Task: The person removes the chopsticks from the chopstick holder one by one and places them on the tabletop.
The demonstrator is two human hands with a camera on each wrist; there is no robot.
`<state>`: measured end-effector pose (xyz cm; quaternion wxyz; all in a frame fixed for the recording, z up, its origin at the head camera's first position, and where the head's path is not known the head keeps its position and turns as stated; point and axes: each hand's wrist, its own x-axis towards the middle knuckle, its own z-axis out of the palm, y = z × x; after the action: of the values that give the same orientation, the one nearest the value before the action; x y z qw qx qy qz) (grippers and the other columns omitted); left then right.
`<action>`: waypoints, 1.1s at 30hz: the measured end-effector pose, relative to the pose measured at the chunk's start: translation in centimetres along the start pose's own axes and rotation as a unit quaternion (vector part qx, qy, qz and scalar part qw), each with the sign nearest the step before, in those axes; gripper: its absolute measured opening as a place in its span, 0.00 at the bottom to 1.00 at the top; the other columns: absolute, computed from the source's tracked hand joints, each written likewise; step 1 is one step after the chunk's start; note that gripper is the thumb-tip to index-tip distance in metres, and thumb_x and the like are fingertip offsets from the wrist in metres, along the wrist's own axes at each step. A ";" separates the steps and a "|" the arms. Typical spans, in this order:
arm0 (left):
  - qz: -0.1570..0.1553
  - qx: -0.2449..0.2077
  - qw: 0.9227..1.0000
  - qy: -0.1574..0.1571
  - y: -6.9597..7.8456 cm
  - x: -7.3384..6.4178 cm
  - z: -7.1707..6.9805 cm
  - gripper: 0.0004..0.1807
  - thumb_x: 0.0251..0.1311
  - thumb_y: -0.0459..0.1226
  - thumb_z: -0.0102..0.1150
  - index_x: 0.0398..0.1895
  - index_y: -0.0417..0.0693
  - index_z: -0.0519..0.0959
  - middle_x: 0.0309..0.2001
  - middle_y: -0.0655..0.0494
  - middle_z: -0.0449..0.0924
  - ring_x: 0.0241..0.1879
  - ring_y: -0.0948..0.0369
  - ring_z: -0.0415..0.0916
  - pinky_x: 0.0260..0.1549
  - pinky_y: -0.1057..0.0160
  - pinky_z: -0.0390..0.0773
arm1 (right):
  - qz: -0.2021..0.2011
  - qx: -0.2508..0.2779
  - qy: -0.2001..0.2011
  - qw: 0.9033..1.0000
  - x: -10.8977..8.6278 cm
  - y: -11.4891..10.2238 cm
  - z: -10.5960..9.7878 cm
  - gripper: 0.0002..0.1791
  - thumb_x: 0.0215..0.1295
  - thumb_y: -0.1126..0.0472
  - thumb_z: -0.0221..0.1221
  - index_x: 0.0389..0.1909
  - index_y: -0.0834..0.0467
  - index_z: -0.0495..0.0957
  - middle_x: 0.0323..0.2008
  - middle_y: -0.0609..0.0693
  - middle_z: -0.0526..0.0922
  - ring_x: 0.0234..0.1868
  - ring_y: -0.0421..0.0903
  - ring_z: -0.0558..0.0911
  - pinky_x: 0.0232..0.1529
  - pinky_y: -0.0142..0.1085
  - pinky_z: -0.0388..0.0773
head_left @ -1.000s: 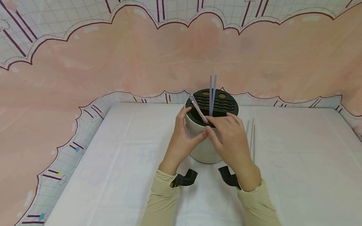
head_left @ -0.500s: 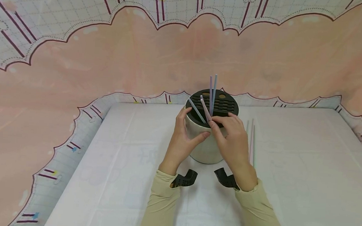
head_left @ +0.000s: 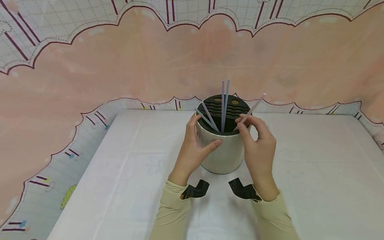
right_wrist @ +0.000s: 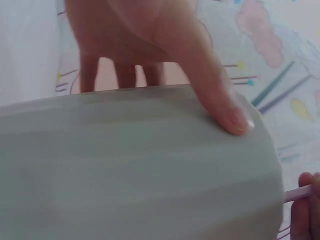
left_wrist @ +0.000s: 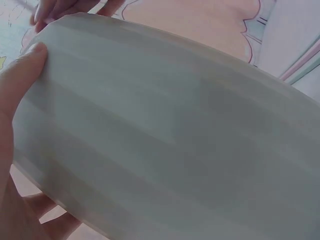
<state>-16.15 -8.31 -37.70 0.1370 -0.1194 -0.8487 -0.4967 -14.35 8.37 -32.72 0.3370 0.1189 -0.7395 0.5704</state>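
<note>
A cream round utensil holder (head_left: 221,155) with a black slotted top (head_left: 213,101) stands upright on the table. My left hand (head_left: 192,142) grips its left side, thumb on the front wall and fingers round the back. Between right thumb and index finger, my right hand (head_left: 258,143) pinches a thin pink straw (head_left: 254,105), tilted right, its lower end at the holder's front opening. Two straws, one lavender (head_left: 223,92) and one blue (head_left: 227,89), stand upright in the opening. Another lavender straw (head_left: 207,110) and a pale blue straw (head_left: 203,115) lean left there.
The holder stands on a white-covered table (head_left: 140,190). Loose pink and green straws (left_wrist: 302,65) lie on the cloth in the left wrist view; my right hand hides them in the head view. A patterned pink backdrop (head_left: 182,63) rises behind.
My right hand has moved from the front middle of the holder to its right side, taking the pink straw along. The straw now tilts right. My left hand keeps its place.
</note>
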 end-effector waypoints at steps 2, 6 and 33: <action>-0.001 0.000 1.000 -0.001 0.0 0.0 0.0 0.47 0.45 0.59 0.60 0.64 0.73 0.42 0.67 0.67 0.40 0.66 0.64 0.42 0.59 0.50 0.54 | 0.015 0.035 0.018 0.999 0.2 -0.7 -0.5 0.10 0.58 0.66 0.57 0.41 0.64 0.77 0.37 0.53 0.81 0.45 0.42 0.76 0.53 0.37 0.68; -0.001 -0.007 1.000 -0.001 -0.1 0.1 0.0 0.46 0.45 0.59 0.60 0.64 0.74 0.43 0.67 0.68 0.40 0.66 0.65 0.41 0.59 0.51 0.53 | 0.031 0.111 0.071 0.991 0.7 -1.5 -1.4 0.12 0.58 0.68 0.57 0.43 0.67 0.76 0.36 0.57 0.80 0.43 0.46 0.77 0.49 0.34 0.71; -0.020 -0.021 1.000 -0.004 -0.2 0.4 0.4 0.47 0.44 0.59 0.61 0.64 0.75 0.42 0.68 0.68 0.37 0.66 0.63 0.39 0.59 0.52 0.54 | 0.166 0.166 0.159 0.959 3.5 8.1 -10.1 0.16 0.63 0.64 0.51 0.52 0.59 0.69 0.32 0.59 0.78 0.33 0.50 0.79 0.28 0.31 0.78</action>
<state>-16.66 -8.05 -37.92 0.1211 -0.1071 -0.8407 -0.5168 -17.84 21.00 -35.52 0.3262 -0.0435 -0.5806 0.7447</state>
